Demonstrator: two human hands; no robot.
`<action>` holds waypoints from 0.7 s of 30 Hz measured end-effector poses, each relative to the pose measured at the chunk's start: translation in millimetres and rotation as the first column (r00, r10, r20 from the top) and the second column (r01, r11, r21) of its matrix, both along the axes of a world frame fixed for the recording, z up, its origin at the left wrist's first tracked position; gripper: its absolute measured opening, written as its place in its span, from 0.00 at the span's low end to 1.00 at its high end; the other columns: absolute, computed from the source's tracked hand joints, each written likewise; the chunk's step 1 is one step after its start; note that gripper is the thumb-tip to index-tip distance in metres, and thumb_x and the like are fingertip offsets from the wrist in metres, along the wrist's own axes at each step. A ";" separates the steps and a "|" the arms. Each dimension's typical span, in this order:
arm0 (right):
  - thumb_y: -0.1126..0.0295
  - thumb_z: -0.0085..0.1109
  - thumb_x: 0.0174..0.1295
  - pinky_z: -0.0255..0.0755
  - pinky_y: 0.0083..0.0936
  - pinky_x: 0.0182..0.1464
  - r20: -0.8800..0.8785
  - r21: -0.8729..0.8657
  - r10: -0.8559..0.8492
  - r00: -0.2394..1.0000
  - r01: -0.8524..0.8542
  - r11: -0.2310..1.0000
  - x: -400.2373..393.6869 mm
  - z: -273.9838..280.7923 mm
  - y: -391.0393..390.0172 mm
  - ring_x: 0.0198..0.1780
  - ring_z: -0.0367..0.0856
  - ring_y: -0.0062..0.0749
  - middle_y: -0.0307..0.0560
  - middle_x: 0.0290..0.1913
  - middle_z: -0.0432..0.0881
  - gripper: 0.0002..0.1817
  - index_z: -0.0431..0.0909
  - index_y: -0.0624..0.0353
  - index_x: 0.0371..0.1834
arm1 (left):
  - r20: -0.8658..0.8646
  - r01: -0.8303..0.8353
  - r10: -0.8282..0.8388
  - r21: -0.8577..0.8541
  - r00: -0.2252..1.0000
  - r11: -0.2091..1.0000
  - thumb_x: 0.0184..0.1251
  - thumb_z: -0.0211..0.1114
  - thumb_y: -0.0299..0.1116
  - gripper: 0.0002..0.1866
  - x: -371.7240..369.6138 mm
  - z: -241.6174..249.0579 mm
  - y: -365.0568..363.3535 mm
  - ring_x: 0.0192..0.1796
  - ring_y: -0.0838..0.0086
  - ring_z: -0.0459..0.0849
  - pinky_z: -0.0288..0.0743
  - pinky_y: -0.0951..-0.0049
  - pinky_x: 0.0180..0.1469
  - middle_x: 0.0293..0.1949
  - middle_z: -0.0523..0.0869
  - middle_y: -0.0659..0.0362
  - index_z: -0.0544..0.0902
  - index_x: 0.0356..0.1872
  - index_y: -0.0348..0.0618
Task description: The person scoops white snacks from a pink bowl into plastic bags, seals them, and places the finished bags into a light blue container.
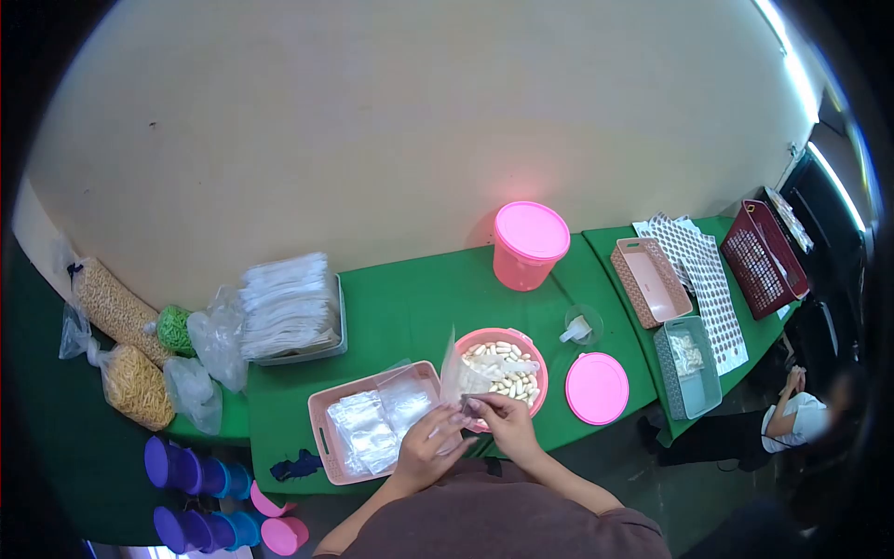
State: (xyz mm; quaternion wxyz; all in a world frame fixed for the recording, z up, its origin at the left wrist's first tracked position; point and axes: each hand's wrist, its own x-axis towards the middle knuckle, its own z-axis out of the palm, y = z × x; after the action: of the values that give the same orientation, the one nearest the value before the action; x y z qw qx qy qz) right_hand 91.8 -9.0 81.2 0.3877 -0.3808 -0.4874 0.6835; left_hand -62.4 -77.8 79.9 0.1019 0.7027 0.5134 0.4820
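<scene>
My left hand [426,440] and my right hand [501,413] together hold a small clear plastic bag [460,377] upright over the near edge of the green table. Just behind the bag stands a pink round bowl [538,365] filled with white capsules [505,369]. To the left of my hands lies a pink rectangular basket [319,420] holding a pile of empty clear bags [377,424].
A pink lidded bucket [529,244], a loose pink lid [597,388], a small clear cup [582,325], a grey tray of stacked white bags [291,307], pink, grey and dark red baskets to the right, sacks of grain at left, purple and blue cups below. Another person sits at right [792,415].
</scene>
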 end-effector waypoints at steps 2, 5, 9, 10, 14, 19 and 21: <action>0.73 0.58 0.65 0.76 0.20 0.43 0.118 0.148 0.006 0.993 -0.024 0.989 6.8 10.6 0.5 0.40 0.82 0.25 0.46 0.39 0.85 0.11 0.82 0.70 0.45 | 0.127 0.011 -0.002 -0.077 0.992 0.997 0.48 0.75 0.26 0.21 -3.0 -1.8 -4.1 0.53 0.58 0.83 0.78 0.64 0.54 0.50 0.82 0.49 0.82 0.46 0.40; 0.79 0.61 0.57 0.75 0.21 0.39 0.294 0.389 -0.072 0.953 -0.051 0.920 5.2 9.7 -3.0 0.37 0.82 0.26 0.48 0.36 0.85 0.06 0.83 0.69 0.36 | 0.353 0.067 0.005 -0.191 0.936 0.979 0.52 0.74 0.28 0.22 0.9 -9.4 -5.1 0.53 0.62 0.83 0.78 0.67 0.54 0.51 0.82 0.47 0.80 0.50 0.38; 0.79 0.65 0.52 0.73 0.25 0.33 0.388 0.482 -0.062 0.919 -0.145 0.864 0.3 3.2 -11.5 0.29 0.79 0.29 0.47 0.28 0.79 0.04 0.80 0.67 0.30 | 0.584 0.139 0.083 -0.326 0.808 0.935 0.58 0.69 0.26 0.21 2.6 -23.3 -3.8 0.50 0.66 0.85 0.79 0.71 0.52 0.47 0.84 0.49 0.77 0.53 0.35; 0.78 0.66 0.52 0.73 0.24 0.33 0.438 0.496 -0.051 0.897 -0.194 0.846 -0.5 -1.0 -12.2 0.29 0.79 0.30 0.48 0.28 0.79 0.05 0.80 0.67 0.30 | 0.590 0.156 0.106 -0.376 0.801 0.913 0.60 0.68 0.26 0.21 1.4 -25.1 -4.8 0.48 0.67 0.86 0.80 0.71 0.51 0.46 0.85 0.49 0.77 0.54 0.35; 0.81 0.66 0.50 0.74 0.22 0.34 0.447 0.513 -0.028 0.894 -0.230 0.827 -2.3 3.2 -9.8 0.32 0.80 0.28 0.46 0.28 0.77 0.07 0.77 0.67 0.29 | 0.531 0.125 0.099 -0.370 0.842 0.921 0.60 0.67 0.25 0.22 -6.5 -19.9 -4.9 0.46 0.66 0.88 0.80 0.69 0.51 0.42 0.87 0.49 0.76 0.56 0.34; 0.83 0.64 0.51 0.78 0.23 0.39 0.432 0.554 -0.128 0.893 -0.151 0.819 -1.7 -0.2 -8.9 0.36 0.83 0.30 0.49 0.33 0.79 0.08 0.77 0.68 0.34 | 0.379 0.013 0.164 -0.424 0.911 0.906 0.59 0.65 0.23 0.24 -15.7 -2.3 -2.6 0.43 0.63 0.88 0.80 0.69 0.50 0.36 0.87 0.47 0.78 0.59 0.38; 0.83 0.63 0.53 0.78 0.22 0.42 0.338 0.758 -0.382 0.860 -0.009 0.652 -9.4 -1.9 -11.2 0.38 0.84 0.32 0.50 0.36 0.80 0.10 0.77 0.67 0.38 | 0.318 0.017 0.170 -0.511 0.933 0.860 0.57 0.67 0.26 0.25 -20.9 10.0 -3.9 0.48 0.62 0.87 0.79 0.71 0.51 0.45 0.86 0.46 0.77 0.59 0.42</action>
State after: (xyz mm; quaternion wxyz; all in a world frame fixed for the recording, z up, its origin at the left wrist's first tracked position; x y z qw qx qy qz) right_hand 82.4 -20.2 79.3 0.4481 -0.3946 -0.7559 0.2685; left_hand -83.3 -81.6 89.9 0.3530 0.5322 0.6227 0.4521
